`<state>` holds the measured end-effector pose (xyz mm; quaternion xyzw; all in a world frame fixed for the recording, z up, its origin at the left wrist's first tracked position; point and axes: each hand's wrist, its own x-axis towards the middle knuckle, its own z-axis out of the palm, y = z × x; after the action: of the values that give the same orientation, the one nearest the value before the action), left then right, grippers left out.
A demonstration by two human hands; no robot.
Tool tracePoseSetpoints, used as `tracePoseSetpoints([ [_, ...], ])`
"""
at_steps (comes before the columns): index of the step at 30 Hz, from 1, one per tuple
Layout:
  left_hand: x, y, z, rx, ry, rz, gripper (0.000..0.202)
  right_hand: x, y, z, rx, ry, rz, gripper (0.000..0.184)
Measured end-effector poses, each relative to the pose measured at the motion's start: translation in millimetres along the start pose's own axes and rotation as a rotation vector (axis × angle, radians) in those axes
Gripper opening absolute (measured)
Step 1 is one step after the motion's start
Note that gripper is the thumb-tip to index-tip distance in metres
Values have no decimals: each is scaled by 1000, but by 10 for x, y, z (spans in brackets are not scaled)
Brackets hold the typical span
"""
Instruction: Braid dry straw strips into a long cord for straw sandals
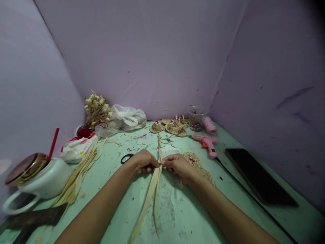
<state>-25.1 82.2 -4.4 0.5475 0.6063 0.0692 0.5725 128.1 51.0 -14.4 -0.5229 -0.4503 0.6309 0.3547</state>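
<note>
Both hands meet at a braid of dry, straw-coloured fibre strips in the middle of the table. My left hand pinches the braid's near end from the left, its other fingers curled. From the right, my right hand pinches the same spot between thumb and forefinger. Loose flat fibre strips hang from the pinch toward me. The plaited part runs away from me toward the back. Beside my right hand lies a coil of braided fibre. Black-handled scissors lie near my left hand, partly hidden.
A pink glue gun with a black cord and a dark phone-like slab lie right. Woven pieces, a clear bead cup and pink thread stand behind. Left are fibre strips, a white mug and a dark tool.
</note>
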Motion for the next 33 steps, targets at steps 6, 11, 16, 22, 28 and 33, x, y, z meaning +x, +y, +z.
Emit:
tracePoseSetpoints([
  [6, 39, -15, -9, -3, 80, 21, 13, -22, -33, 1, -1, -17, 22, 10],
  [11, -17, 67, 97, 90, 221, 59, 6, -13, -23, 13, -36, -28, 16, 13],
  [16, -33, 87, 155, 69, 228, 69, 5, -11, -7, 36, -28, 20, 4, 12],
  [22, -45, 105, 178, 17, 237, 75, 5, -13, -12, 39, -33, 65, 5, 4],
  [28, -65, 133, 245, -72, 290, 67, 8, 11, 16, 25, -4, 87, 18, 7],
  [33, -42, 85, 134, -61, 164, 131, 10, 3, -1, 30, 0, 72, 12, 7],
])
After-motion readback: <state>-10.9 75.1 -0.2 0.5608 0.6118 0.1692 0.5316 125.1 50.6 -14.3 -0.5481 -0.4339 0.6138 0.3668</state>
